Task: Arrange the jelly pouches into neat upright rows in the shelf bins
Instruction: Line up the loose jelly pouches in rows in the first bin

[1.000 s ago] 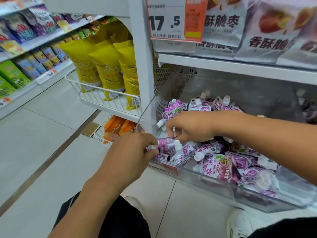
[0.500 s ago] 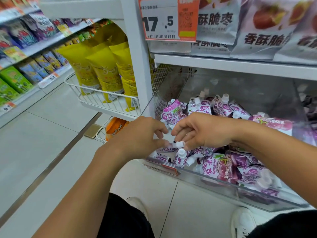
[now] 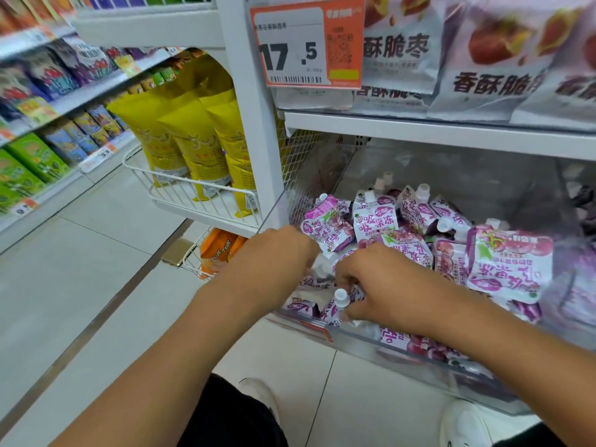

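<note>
Two bare hands reach into the front left corner of a clear shelf bin point(image 3: 361, 341) where purple jelly pouches point(image 3: 374, 222) lie jumbled. The left hand point(image 3: 277, 253) is curled over the pile, its grip hidden. The right hand point(image 3: 380, 285) has its fingers curled around a white-capped pouch point(image 3: 338, 303) near the bin's front wall.

Orange price tag point(image 3: 308, 48) reads "17.5". Aisle shelf tag point(image 3: 104, 153): "9.9". Orange packs point(image 3: 215, 250): "TUK"; white bags point(image 3: 495, 82): "香酥脆".
</note>
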Action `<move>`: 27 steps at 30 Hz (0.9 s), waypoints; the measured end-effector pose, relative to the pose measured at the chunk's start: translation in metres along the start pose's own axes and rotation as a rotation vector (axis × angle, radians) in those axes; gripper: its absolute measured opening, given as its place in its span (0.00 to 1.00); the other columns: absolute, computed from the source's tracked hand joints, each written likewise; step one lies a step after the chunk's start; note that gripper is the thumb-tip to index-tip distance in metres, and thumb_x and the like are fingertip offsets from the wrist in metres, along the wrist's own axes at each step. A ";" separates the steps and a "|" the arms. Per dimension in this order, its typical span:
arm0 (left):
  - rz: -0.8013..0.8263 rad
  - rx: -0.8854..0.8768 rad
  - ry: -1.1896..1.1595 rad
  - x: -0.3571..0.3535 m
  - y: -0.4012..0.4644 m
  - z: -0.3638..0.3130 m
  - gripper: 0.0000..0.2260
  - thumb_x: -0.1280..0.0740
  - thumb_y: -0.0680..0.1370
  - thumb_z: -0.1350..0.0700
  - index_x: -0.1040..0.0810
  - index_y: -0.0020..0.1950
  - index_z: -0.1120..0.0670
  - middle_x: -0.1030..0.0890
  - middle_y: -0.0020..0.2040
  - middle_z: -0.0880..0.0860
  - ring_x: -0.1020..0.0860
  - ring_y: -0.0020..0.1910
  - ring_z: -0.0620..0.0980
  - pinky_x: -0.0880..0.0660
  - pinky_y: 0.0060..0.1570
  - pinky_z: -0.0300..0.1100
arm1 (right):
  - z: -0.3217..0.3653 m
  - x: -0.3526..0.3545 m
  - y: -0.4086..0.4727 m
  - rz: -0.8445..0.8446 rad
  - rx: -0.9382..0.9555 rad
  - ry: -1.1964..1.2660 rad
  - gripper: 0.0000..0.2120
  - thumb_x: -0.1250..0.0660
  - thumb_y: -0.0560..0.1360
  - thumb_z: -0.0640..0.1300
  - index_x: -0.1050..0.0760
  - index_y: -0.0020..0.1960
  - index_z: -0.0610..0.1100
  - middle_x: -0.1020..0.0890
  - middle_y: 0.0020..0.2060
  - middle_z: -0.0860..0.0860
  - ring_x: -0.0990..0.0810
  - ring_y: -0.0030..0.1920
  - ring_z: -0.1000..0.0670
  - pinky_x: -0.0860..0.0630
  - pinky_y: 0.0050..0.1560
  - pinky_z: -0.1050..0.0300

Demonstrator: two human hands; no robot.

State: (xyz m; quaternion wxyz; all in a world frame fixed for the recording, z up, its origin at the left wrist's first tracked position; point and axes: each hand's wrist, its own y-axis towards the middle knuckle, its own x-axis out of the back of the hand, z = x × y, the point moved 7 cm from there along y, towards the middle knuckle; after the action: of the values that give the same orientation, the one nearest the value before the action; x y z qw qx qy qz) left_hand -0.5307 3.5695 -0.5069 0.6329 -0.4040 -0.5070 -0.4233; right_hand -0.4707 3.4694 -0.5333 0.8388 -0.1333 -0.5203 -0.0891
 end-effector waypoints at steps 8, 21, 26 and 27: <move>0.071 -0.153 0.021 -0.013 -0.012 0.025 0.17 0.35 0.76 0.63 0.39 0.47 0.44 0.25 0.42 0.50 0.22 0.43 0.55 0.33 0.34 0.44 | -0.007 0.044 -0.017 -0.100 0.056 0.166 0.10 0.26 0.73 0.49 0.24 0.36 0.51 0.21 0.31 0.60 0.23 0.33 0.61 0.30 0.34 0.67; 0.044 -0.265 0.134 -0.019 -0.024 0.023 0.15 0.34 0.74 0.64 0.28 0.52 0.46 0.25 0.44 0.51 0.22 0.47 0.54 0.34 0.31 0.43 | -0.001 0.013 0.049 -0.111 -0.091 0.206 0.07 0.35 0.79 0.37 0.28 0.43 0.42 0.26 0.36 0.53 0.31 0.31 0.61 0.33 0.30 0.59; -0.095 -0.248 0.078 -0.033 -0.036 0.025 0.20 0.27 0.64 0.69 0.25 0.51 0.52 0.20 0.44 0.51 0.24 0.51 0.53 0.22 0.38 0.49 | 0.005 -0.019 0.064 0.254 -0.015 0.251 0.08 0.35 0.80 0.41 0.30 0.43 0.44 0.29 0.32 0.54 0.32 0.29 0.58 0.34 0.32 0.62; -0.103 -0.205 0.025 -0.031 -0.036 0.027 0.22 0.26 0.65 0.68 0.25 0.54 0.52 0.20 0.46 0.51 0.24 0.52 0.53 0.21 0.38 0.50 | 0.005 -0.019 0.065 0.282 -0.013 0.256 0.08 0.35 0.80 0.41 0.30 0.43 0.44 0.29 0.31 0.55 0.32 0.28 0.60 0.34 0.31 0.64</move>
State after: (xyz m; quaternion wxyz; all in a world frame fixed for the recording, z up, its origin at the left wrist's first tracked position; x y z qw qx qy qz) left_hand -0.5766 3.5874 -0.5305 0.5720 -0.4348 -0.4731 -0.5098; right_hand -0.4648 3.5325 -0.5571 0.9014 -0.1979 -0.3851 0.0097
